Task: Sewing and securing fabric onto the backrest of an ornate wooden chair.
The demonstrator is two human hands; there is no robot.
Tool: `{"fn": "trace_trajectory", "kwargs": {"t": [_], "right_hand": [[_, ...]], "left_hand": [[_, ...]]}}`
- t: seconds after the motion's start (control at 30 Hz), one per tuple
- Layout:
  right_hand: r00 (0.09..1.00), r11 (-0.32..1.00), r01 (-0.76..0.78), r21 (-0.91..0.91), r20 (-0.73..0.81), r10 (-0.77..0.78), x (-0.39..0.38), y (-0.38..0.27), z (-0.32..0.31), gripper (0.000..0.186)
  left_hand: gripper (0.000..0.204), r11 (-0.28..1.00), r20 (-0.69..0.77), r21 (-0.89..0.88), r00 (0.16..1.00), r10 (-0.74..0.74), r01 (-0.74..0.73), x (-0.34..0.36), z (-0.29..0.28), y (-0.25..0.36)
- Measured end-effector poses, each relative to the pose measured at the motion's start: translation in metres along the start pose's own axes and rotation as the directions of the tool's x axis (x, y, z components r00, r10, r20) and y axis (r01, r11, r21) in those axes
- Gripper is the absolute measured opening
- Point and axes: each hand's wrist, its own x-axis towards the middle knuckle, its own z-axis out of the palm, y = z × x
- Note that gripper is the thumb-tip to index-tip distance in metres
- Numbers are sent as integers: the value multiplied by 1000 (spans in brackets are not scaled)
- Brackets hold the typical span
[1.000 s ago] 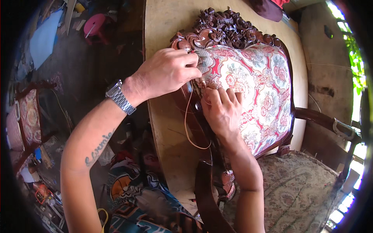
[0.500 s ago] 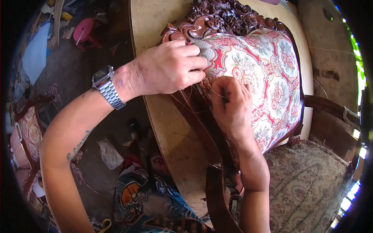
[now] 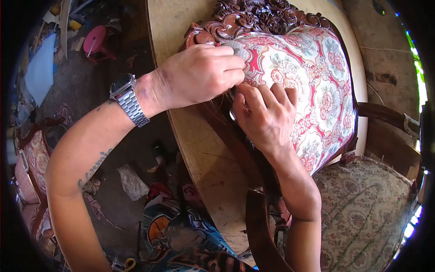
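A chair back covered in red, cream and grey floral fabric (image 3: 324,93) lies tilted on a plywood board, its dark carved wooden crest (image 3: 265,20) at the far end. My left hand (image 3: 204,75) is closed at the fabric's left edge beside the wooden frame (image 3: 222,124), fingers curled onto the cloth and their tips hidden. Close against it, my right hand (image 3: 269,113) pinches with bent fingers at that same edge. Part of a thin thread (image 3: 220,103) shows below my left hand. The thread's end in the right fingers is now hidden by the knuckles.
The plywood board (image 3: 199,172) runs under the chair. A worn, faded floral seat (image 3: 362,204) is at the lower right, next to a curved wooden armrest (image 3: 260,226). On the floor lie a clear plastic bag (image 3: 132,182) and a pink stool (image 3: 96,41).
My right hand has moved up and left against my left hand, turning its knuckles upward. The thread loop that hung between the hands is now mostly hidden. My left hand keeps its hold.
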Motion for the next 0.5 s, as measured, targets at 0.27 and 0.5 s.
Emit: {"fn": "trace_trajectory", "kwargs": {"t": [0.27,0.5], "right_hand": [[998,998,41,-56,-49,-44,-3,0,2,17],[755,505,-646,572,378,537,-2,18,-41,22]], "left_hand": [[22,967,51,254,998,-40,26,0,0,12],[20,960,74,278,997,-14,-7,3,-1,13]]}}
